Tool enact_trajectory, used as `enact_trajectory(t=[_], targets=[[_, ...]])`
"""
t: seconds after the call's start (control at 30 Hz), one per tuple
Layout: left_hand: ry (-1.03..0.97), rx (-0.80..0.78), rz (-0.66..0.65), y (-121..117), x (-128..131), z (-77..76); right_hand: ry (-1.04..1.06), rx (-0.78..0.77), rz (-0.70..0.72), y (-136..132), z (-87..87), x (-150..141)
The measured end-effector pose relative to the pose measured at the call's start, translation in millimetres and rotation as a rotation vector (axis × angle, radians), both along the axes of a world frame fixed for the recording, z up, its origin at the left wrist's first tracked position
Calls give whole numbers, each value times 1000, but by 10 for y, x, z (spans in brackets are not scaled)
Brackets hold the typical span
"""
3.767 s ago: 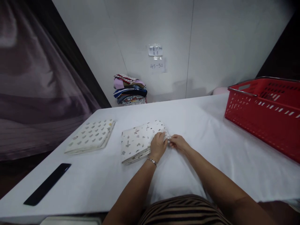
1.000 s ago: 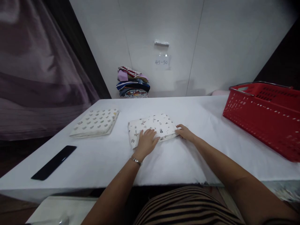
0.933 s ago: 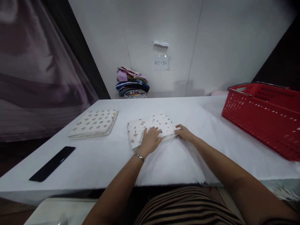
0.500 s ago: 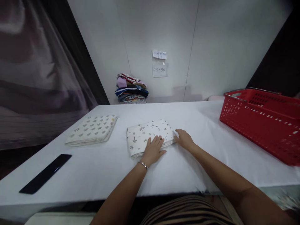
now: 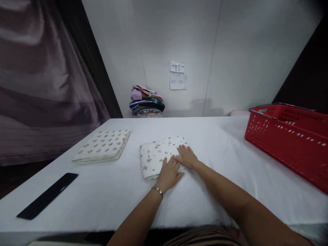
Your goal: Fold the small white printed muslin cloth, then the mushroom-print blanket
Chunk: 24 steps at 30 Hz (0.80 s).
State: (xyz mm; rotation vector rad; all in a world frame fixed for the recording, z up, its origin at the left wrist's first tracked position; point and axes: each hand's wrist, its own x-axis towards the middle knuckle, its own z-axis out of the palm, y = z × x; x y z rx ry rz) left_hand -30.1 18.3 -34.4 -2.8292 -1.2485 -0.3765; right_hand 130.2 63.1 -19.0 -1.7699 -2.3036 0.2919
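Note:
A folded white cloth (image 5: 153,155) with a small grey and brown print lies flat on the white table in front of me. My left hand (image 5: 169,173), with a bracelet at the wrist, rests on its near edge, fingers stretched out. My right hand (image 5: 187,156) lies flat on the right part of the same cloth, fingers spread, its thumb side close to the left fingertips. Both palms face down and nothing is gripped. Part of the cloth's right and near edge is hidden under the hands.
To the left lies another folded cloth (image 5: 102,146) with grey motifs. A flat black strip (image 5: 48,195) is nearer the table's front left. A red plastic basket (image 5: 289,140) stands on the right. Stacked fabrics (image 5: 147,102) sit beyond the far edge, below paper signs (image 5: 178,82) on the wall.
My right hand has moved left from beside the cloth's right edge onto its top. My left hand stays on the near edge. The camera view has shifted slightly.

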Motion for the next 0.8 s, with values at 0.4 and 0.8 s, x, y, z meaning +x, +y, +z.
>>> enact_trajectory(t=[0.4,0.8], targets=[[26,-233,486,54,-914,122,-18,0,39,-32,-86,41],[-90,-271,580,328,-1012,323,-38,-64,4,209,203,-132]])
